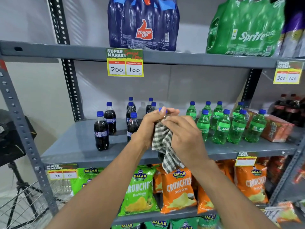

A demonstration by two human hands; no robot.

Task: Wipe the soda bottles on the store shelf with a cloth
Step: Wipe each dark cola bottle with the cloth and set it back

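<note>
In front of the middle shelf (79,144) I hold a dark cola bottle (160,155) with a blue cap; my hands and the cloth hide most of it. My left hand (151,124) grips its neck just under the cap. My right hand (183,136) presses a grey-and-white checked cloth (163,146) around the bottle's body, and the cloth's end hangs down below. Several dark cola bottles (101,131) stand on the shelf to the left. Several green Sprite bottles (221,128) stand to the right.
Shrink-wrapped Thums Up (143,23) and Sprite packs (244,28) sit on the top shelf. An orange carton (272,128) and cola bottles (287,109) are at the far right. Chip bags (178,189) fill the lower shelf. A tripod (18,184) and a wire basket (24,205) stand at the lower left.
</note>
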